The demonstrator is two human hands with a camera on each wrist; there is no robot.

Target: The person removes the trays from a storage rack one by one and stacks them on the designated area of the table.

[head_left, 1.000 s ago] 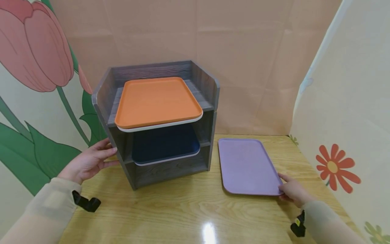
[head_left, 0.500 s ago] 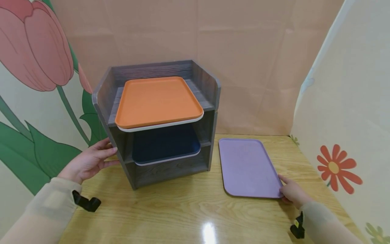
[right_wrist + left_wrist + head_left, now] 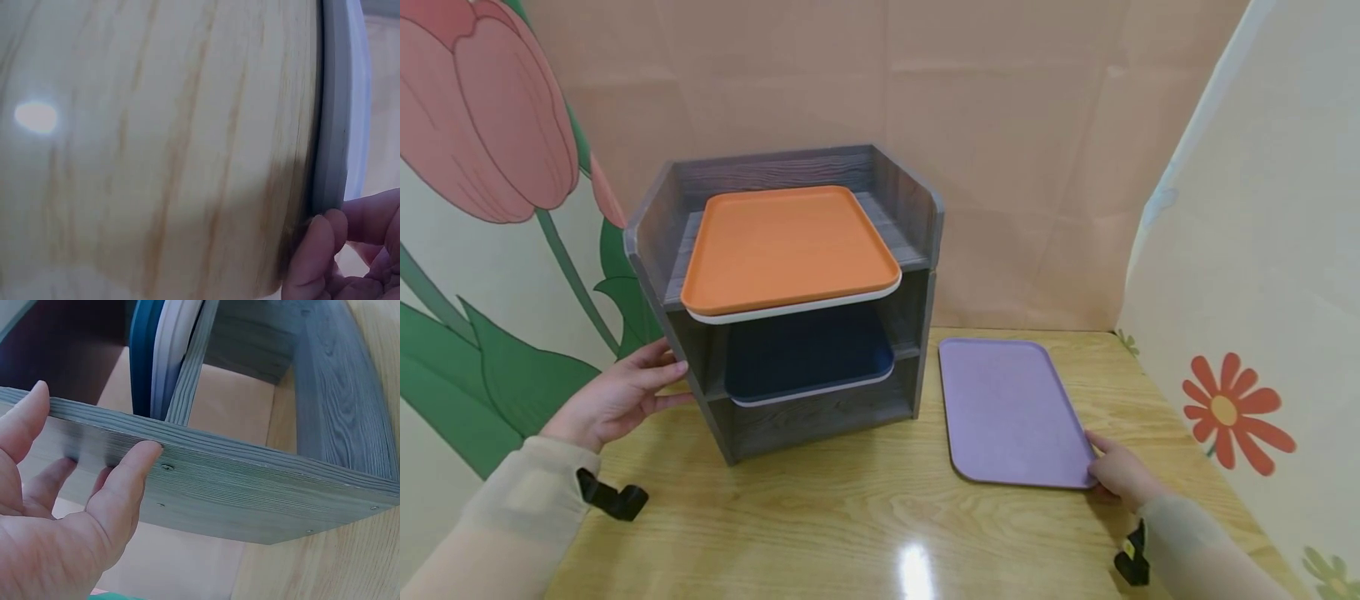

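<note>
Findings, head view. A grey wooden shelf rack [image 3: 790, 300] stands on the worktop [image 3: 850, 517] at about 11 o'clock from the viewer. An orange tray [image 3: 786, 250] sits on its top tier and a dark blue tray [image 3: 805, 354] on the middle tier. The bottom tier appears vacant, though its depth is in shadow.

The purple tray [image 3: 1011, 408] lies flat on the worktop at 3 o'clock from the rack, just beside it and not yet lifted. By my judgement two tiers are filled and this tray remains outstanding.

The left hand [image 3: 613, 400] rests relaxed, fingers extended against the rack's left side panel. The right hand [image 3: 1120, 471] pinches the purple tray's near right corner, fingertips [image 3: 315, 250] curled at the rim.

Not determinable: the right hand's thumb and the tray underside. Both forearms are cut off.
</note>
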